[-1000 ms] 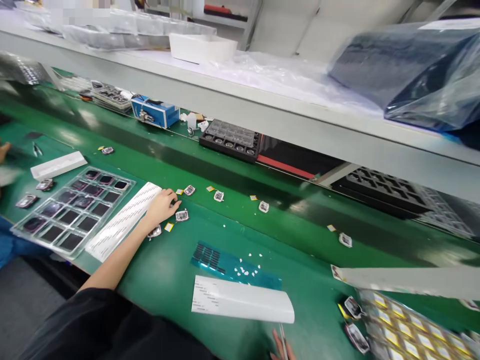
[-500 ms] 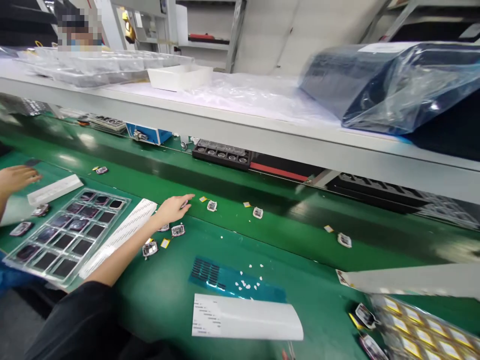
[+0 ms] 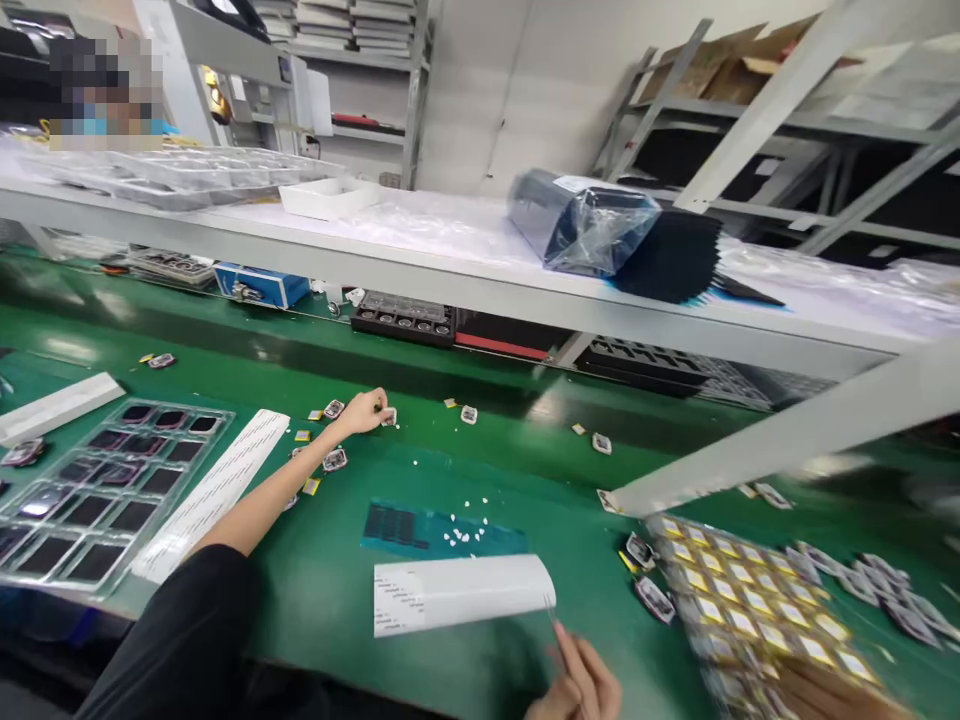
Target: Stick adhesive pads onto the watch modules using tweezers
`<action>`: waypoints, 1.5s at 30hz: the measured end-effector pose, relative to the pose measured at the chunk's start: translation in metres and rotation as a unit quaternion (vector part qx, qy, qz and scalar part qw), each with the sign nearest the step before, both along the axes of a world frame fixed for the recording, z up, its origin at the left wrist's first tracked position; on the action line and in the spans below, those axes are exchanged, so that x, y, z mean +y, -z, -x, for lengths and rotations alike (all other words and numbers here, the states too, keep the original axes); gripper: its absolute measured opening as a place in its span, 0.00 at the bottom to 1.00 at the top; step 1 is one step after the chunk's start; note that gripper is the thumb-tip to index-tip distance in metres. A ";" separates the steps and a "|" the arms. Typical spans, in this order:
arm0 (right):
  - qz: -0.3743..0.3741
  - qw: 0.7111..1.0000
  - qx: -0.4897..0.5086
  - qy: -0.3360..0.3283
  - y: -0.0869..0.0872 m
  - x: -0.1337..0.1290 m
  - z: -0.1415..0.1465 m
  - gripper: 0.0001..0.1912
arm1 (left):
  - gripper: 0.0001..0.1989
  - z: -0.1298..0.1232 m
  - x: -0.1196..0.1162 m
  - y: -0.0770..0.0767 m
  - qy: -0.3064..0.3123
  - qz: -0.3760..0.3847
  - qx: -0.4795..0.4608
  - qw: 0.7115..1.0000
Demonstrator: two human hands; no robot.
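My left hand (image 3: 365, 412) reaches forward over the green bench, its fingers closed at a small watch-like device (image 3: 389, 416) with a pale casing. Just left of that hand sits another such device (image 3: 334, 409) beside a yellow-edged battery (image 3: 315, 415). A further device (image 3: 335, 459) lies near my forearm. At the bottom, my right hand (image 3: 577, 685) grips thin tweezers (image 3: 553, 612), their tips by the right end of a curled white label sheet (image 3: 465, 595). Behind that sheet is a blue film strip (image 3: 431, 530) with small white scraps on it.
Left of my arm lie a printed strip (image 3: 225, 490) and a clear tray (image 3: 161, 480) of dark square screens. Devices (image 3: 469, 414) stand spaced along the back. A white post (image 3: 720, 440) slants at right, near a battery tray (image 3: 739, 590) and another person's blurred hand (image 3: 825, 690).
My left hand has moved right along the row to another device, leaving one behind it. My right hand and tweezers have come further into view. The view has turned right.
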State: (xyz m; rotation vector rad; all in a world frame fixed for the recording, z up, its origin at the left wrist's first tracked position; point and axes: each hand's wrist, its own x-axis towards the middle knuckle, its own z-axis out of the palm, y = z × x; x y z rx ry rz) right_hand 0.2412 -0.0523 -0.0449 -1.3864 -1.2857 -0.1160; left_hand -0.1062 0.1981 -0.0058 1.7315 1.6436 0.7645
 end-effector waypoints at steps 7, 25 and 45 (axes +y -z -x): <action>0.026 0.966 -0.061 -0.250 -0.112 0.045 0.020 0.26 | 0.19 -0.053 -0.057 -0.062 0.004 -0.036 -0.243 0.969; -0.074 0.888 -0.154 -0.427 -0.183 0.157 0.095 0.04 | 0.08 -0.078 -0.133 -0.138 0.030 -0.186 -0.345 0.919; -0.096 0.862 -0.234 -0.441 -0.167 0.170 0.105 0.15 | 0.10 -0.052 -0.127 -0.144 0.016 -0.172 -0.198 0.965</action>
